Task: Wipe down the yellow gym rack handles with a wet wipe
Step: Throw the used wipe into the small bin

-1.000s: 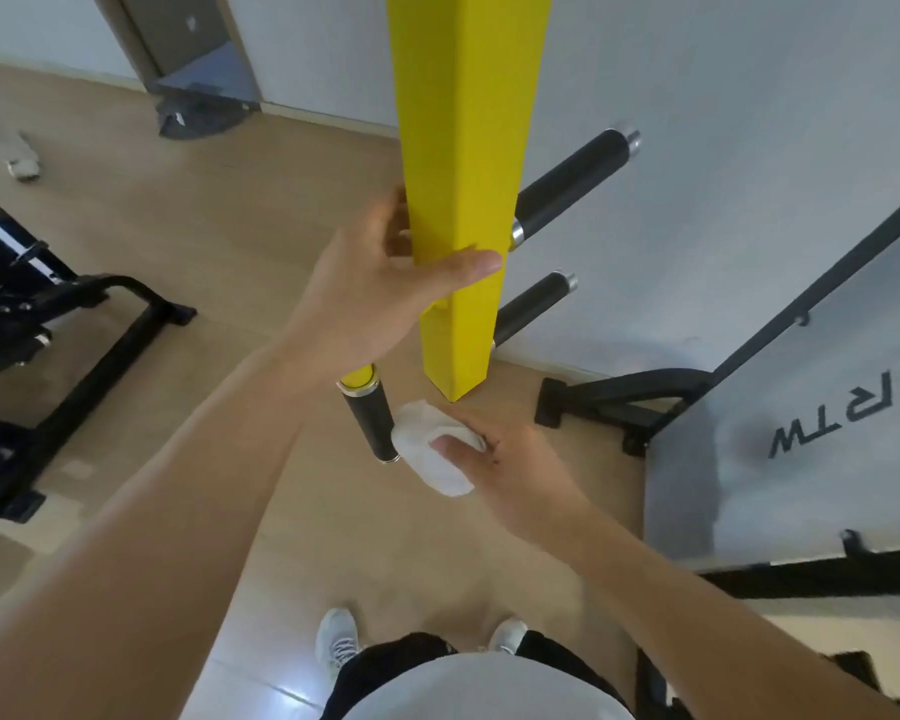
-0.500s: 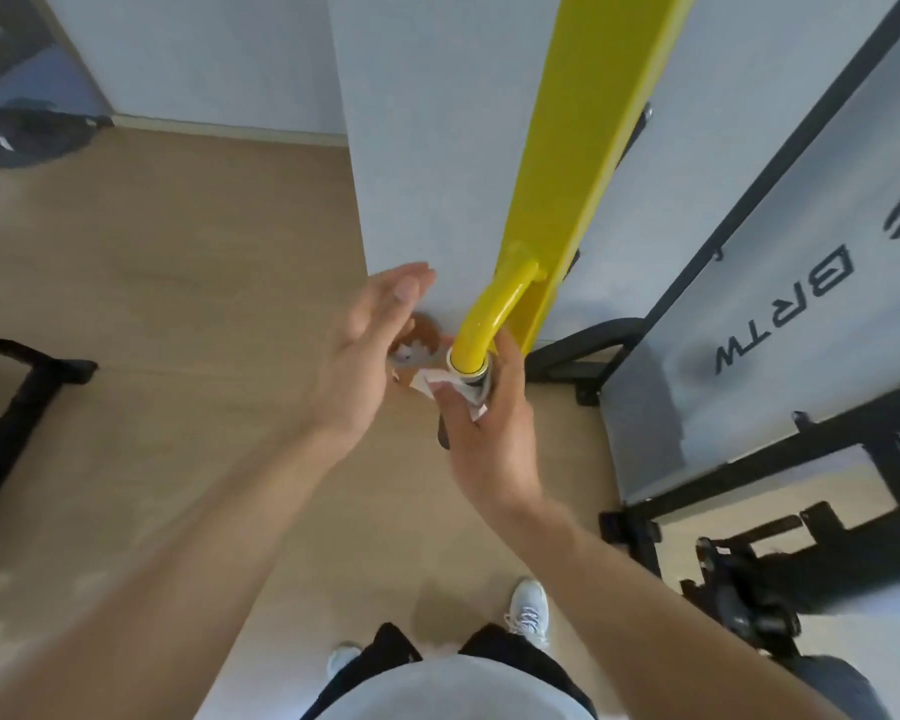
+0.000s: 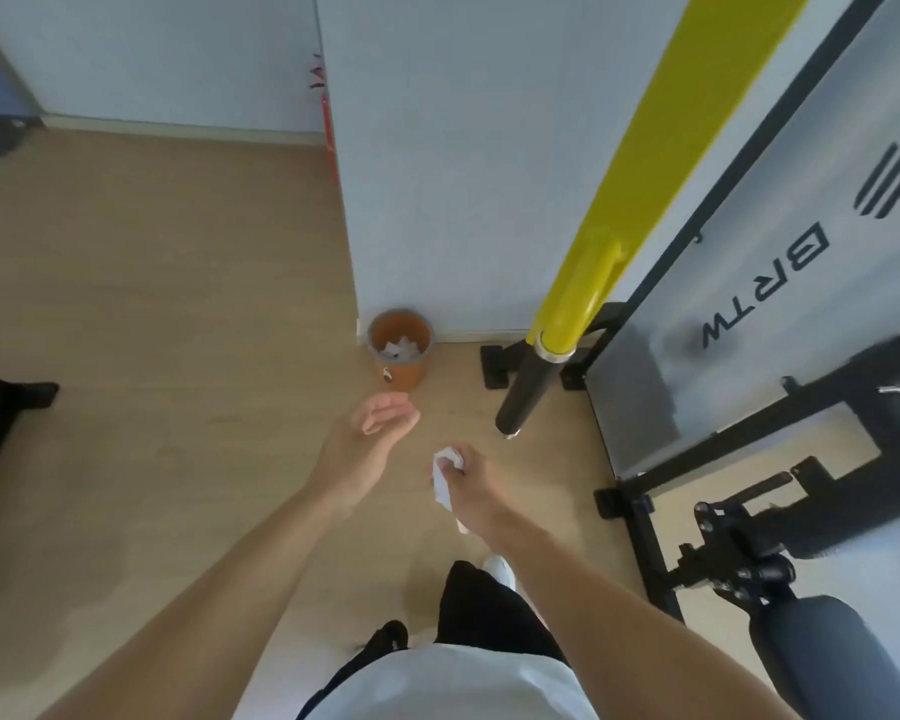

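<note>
The left hand (image 3: 357, 454), off the yellow steel rack post (image 3: 661, 148), now hangs empty with fingers loosely apart. The right hand (image 3: 471, 485), fingers clamped on the crumpled white wet wipe (image 3: 444, 478), has left the black-gripped yellow handle (image 3: 536, 371). An orange bin (image 3: 401, 350) stands ahead, so disposal probably follows.

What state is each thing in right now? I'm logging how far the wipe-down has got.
left hand: open, fingers relaxed, holding nothing
right hand: grips the wet wipe, off the handle
wet wipe: crumpled, partly hanging below the fingers
yellow handle: untouched by either hand, black grip pointing down
orange bin: upright on the floor, open-topped, white scraps inside
</note>
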Action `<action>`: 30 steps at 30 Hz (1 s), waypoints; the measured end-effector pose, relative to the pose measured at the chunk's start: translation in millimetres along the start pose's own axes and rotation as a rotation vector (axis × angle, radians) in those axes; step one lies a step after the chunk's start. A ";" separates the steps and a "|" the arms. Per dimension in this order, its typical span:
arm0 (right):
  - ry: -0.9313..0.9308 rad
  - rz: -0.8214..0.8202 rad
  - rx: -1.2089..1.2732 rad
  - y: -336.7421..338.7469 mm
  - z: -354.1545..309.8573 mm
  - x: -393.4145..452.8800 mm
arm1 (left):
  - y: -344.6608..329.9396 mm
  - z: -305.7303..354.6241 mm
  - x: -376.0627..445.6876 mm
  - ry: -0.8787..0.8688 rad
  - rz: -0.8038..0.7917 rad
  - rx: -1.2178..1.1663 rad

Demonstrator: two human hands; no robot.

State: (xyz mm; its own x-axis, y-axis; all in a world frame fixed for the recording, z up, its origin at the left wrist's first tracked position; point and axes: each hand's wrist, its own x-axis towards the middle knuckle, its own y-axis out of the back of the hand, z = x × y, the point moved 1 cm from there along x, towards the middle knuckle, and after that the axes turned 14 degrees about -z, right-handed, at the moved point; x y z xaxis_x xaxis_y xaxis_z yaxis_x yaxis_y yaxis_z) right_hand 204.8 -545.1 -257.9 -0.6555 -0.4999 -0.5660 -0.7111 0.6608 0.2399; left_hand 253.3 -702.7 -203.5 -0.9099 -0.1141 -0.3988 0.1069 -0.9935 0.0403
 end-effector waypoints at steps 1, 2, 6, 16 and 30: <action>0.011 -0.033 0.037 -8.1 -10.4 4.5 | 8.9 -3.8 0.3 0.007 0.014 0.000; 0.013 -0.047 0.051 -14.6 -20.0 12.2 | 18.2 -7.1 1.6 0.011 0.025 -0.005; 0.056 -0.100 0.192 -34.7 -61.9 55.7 | 55.3 -24.6 16.8 0.080 0.013 0.002; 0.067 -0.274 0.534 -60.8 -143.7 181.7 | 165.6 -4.8 97.7 0.095 0.146 -0.028; 0.005 -0.140 0.714 -19.8 -206.0 306.5 | 251.3 32.7 265.1 0.186 0.103 -0.140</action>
State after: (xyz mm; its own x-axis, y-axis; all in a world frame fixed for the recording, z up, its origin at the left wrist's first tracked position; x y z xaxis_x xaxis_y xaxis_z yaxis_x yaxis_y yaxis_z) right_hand -34.3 -826.7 -273.7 -0.5734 -0.6078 -0.5494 -0.4505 0.7940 -0.4082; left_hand 25.8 -982.9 -269.1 -0.8033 -0.1989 -0.5614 0.2618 -0.9646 -0.0329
